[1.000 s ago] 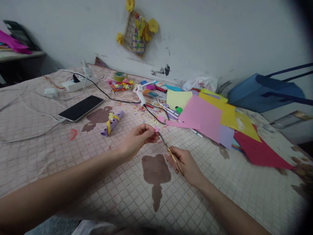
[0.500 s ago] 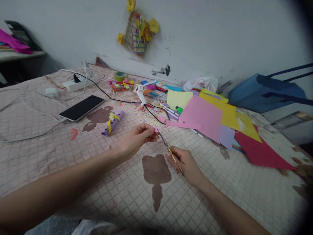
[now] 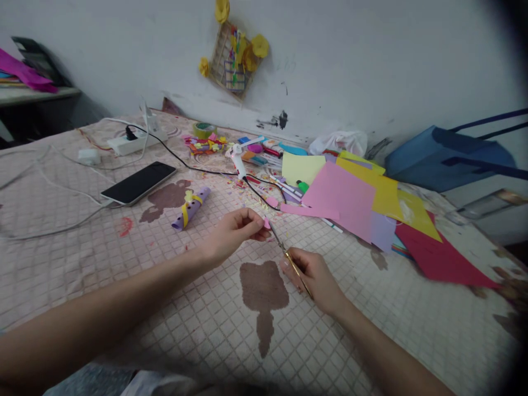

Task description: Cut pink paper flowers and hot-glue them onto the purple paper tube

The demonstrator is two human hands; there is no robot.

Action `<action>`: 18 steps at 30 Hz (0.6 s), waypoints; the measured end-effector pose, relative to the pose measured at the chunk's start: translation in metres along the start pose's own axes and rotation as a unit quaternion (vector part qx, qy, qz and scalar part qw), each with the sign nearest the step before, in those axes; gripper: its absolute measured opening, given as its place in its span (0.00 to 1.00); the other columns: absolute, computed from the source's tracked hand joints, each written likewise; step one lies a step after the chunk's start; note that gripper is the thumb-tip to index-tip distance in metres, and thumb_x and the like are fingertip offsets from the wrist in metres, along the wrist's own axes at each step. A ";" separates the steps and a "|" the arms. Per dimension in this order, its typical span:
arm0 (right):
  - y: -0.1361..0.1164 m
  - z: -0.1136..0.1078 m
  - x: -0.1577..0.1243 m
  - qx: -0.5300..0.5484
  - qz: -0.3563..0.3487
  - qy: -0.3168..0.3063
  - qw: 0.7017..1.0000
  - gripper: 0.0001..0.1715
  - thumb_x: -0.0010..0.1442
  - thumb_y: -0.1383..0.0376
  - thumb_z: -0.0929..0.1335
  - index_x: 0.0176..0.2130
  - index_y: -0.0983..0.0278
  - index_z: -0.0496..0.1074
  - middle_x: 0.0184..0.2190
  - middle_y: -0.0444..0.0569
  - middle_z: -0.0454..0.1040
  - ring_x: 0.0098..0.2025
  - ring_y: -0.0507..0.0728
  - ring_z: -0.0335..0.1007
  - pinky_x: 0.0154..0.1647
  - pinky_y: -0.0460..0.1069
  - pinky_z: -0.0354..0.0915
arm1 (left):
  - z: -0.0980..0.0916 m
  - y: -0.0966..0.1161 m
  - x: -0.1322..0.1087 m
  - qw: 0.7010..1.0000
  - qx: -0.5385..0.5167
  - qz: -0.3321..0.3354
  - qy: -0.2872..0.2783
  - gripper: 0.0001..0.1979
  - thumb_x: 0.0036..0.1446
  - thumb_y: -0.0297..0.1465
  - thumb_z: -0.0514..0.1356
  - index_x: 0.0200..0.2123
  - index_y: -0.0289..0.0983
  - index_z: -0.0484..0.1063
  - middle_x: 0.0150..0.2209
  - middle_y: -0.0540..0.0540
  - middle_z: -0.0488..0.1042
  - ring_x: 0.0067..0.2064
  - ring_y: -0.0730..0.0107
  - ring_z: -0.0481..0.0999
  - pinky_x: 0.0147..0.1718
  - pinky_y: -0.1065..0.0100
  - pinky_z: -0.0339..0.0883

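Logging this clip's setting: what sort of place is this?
Probably a home craft corner: coloured paper sheets spread on a stained quilted cloth, scissors in the right hand, and a paper-flower craft hung on the wall.

No words, brands or numbers can be read anywhere. Any printing on the marker pens [image 3: 284, 190] is too small to tell, and the smartphone [image 3: 138, 183] has a dark, blank screen.

One head-worn camera only, facing forward and down, sits close above the left hand [image 3: 233, 235] and right hand [image 3: 313, 280], with the quilted table cover [image 3: 82, 275] and wall [image 3: 350, 66] beyond.
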State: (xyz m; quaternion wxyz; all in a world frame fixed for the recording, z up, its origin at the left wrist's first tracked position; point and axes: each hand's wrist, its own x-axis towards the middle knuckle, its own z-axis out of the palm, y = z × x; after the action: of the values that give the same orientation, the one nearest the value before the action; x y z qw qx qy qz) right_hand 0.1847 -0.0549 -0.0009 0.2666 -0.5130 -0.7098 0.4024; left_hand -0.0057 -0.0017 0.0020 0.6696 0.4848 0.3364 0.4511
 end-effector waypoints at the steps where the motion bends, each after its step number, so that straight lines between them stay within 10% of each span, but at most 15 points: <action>1: 0.000 0.000 0.000 0.008 0.001 -0.002 1.000 0.21 0.59 0.54 0.62 0.21 0.64 0.58 0.18 0.39 0.53 0.22 0.49 0.47 0.21 0.45 0.46 | 0.000 0.000 0.000 1.000 0.004 0.001 -0.001 0.07 0.53 0.31 0.60 0.29 0.33 0.66 0.28 0.49 0.73 0.31 0.74 0.74 0.37 0.68 0.67; 18: -0.001 -0.001 0.000 0.038 0.024 -0.011 0.999 0.22 0.58 0.53 0.62 0.20 0.63 0.57 0.17 0.38 0.52 0.20 0.48 0.47 0.20 0.45 0.45 | 0.001 0.000 -0.001 1.000 0.021 0.004 -0.001 0.07 0.54 0.31 0.60 0.29 0.33 0.66 0.28 0.48 0.74 0.31 0.75 0.74 0.36 0.69 0.68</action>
State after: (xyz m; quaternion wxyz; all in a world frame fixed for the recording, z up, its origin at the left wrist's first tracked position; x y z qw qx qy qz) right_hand 0.1846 -0.0543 0.0003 0.2689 -0.5147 -0.6844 0.4408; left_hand -0.0052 -0.0026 0.0022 0.6581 0.5003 0.3432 0.4459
